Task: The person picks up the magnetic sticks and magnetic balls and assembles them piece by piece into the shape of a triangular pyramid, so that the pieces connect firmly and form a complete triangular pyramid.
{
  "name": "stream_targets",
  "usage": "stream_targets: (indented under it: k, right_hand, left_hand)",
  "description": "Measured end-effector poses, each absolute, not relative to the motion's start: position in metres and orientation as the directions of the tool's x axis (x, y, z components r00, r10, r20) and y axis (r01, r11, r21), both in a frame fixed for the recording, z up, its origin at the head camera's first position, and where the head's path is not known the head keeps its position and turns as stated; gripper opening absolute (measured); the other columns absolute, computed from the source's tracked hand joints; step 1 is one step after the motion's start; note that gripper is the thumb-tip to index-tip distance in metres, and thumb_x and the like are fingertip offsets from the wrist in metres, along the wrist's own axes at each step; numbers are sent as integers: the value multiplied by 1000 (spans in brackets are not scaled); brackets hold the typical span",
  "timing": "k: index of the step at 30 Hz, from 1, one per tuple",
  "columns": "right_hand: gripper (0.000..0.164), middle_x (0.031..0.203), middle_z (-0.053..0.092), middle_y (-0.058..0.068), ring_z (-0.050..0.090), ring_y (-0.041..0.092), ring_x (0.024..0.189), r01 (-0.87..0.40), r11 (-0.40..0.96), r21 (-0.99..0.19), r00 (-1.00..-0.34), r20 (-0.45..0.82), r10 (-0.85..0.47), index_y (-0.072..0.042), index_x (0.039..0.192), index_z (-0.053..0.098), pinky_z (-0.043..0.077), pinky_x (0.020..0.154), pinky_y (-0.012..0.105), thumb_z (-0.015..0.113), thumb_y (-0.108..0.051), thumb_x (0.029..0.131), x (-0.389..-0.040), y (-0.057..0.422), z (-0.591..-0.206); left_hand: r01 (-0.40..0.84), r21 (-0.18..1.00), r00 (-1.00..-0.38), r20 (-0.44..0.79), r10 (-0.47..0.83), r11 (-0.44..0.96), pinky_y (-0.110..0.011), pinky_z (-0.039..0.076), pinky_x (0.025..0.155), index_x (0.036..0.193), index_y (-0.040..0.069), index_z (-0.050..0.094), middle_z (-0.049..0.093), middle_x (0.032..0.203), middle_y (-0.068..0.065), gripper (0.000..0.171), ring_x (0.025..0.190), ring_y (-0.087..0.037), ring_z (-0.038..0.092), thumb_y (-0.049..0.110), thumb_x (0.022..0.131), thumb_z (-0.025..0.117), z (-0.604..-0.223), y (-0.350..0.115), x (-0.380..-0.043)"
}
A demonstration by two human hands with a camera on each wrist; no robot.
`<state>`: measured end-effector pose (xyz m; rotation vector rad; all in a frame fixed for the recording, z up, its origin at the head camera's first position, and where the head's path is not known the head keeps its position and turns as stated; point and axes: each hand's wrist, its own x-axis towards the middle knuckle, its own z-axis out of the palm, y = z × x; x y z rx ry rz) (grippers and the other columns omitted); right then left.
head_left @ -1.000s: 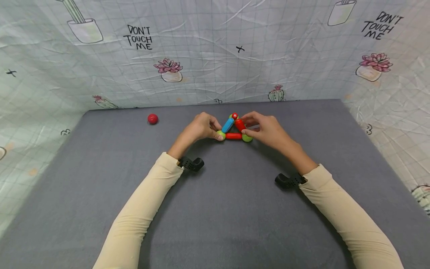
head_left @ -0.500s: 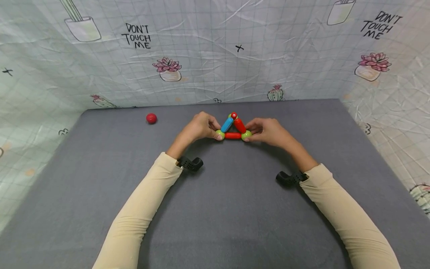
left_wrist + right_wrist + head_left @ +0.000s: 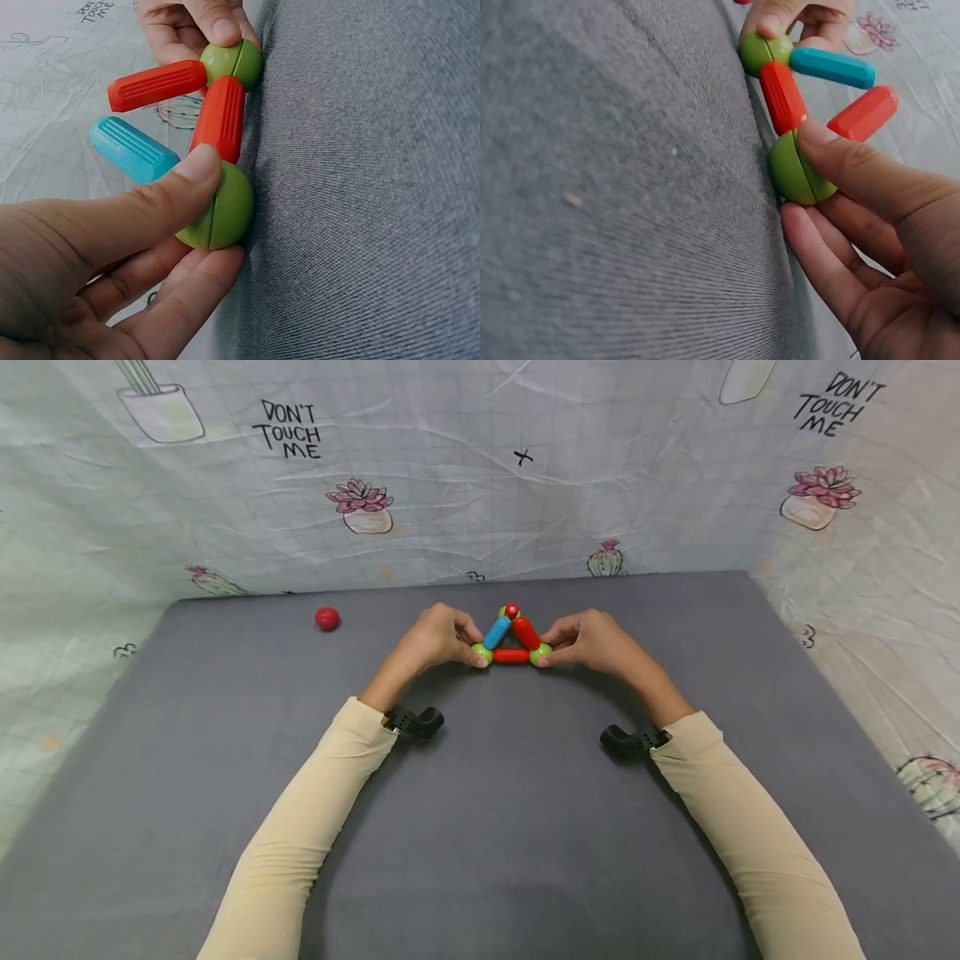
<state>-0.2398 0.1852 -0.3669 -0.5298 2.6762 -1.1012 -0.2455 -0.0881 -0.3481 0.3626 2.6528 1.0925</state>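
A triangle of toy rods and green balls lies at the table's far middle. My left hand (image 3: pixel 438 635) pinches the left green ball (image 3: pixel 232 206) between thumb and fingers. My right hand (image 3: pixel 592 642) pinches the right green ball (image 3: pixel 791 171) the same way. A red rod (image 3: pixel 512 656) joins these two balls. From the left ball rises a blue rod (image 3: pixel 497 632), and from the right one another red rod (image 3: pixel 527 632). At the top corner a round red end (image 3: pixel 512 610) covers part of a green ball (image 3: pixel 503 611); the wrist views do not show that corner.
A red ball (image 3: pixel 327 618) sits apart on the grey table (image 3: pixel 480 827), near its back edge at left. Behind the table hangs a patterned sheet (image 3: pixel 450 485). Each wrist wears a black strap-on camera, such as the left wrist camera (image 3: pixel 416 722).
My right hand has shifted from the side of the right red rod down to the right green ball. My left hand keeps its pinch. The head view has shifted slightly.
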Motion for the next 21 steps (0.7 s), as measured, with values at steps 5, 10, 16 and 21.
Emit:
stream_targets:
  k: [5,10,16,21]
  right_hand:
    - [33,102,78,3,72,16,95,-236,662,-712,-913,-71,-402,-12,110,80,54,74,26,89,-24,80,-242,183,-363]
    - [34,104,78,3,73,17,97,-237,671,-703,-913,-74,-401,-11,111,79,55,77,29,89,-24,81,-242,186,-365]
    - [34,106,78,4,73,17,100,-235,630,-741,-903,-74,-423,-10,110,77,57,84,32,89,-22,80,-241,184,-367]
    - [36,109,77,3,71,17,104,-215,608,-765,-910,-70,-409,-12,112,78,56,88,33,90,-21,79,-241,187,-367]
  left_hand:
    - [154,708,-933,-126,338,689,-28,54,75,98,6,77,77,96,-7,29,88,-18,68,13,74,93,-346,-88,-243]
    - [235,663,-900,-129,417,711,-35,54,88,106,3,69,72,107,-11,33,101,-24,67,12,80,88,-347,-83,-243]
    - [233,727,-825,-205,528,646,-41,53,97,132,-2,56,62,127,-21,55,118,-34,64,5,84,84,-341,-99,-246]
    - [202,751,-833,-206,513,629,-46,51,100,142,-1,51,57,136,-23,61,124,-37,61,7,89,79,-328,-126,-248]
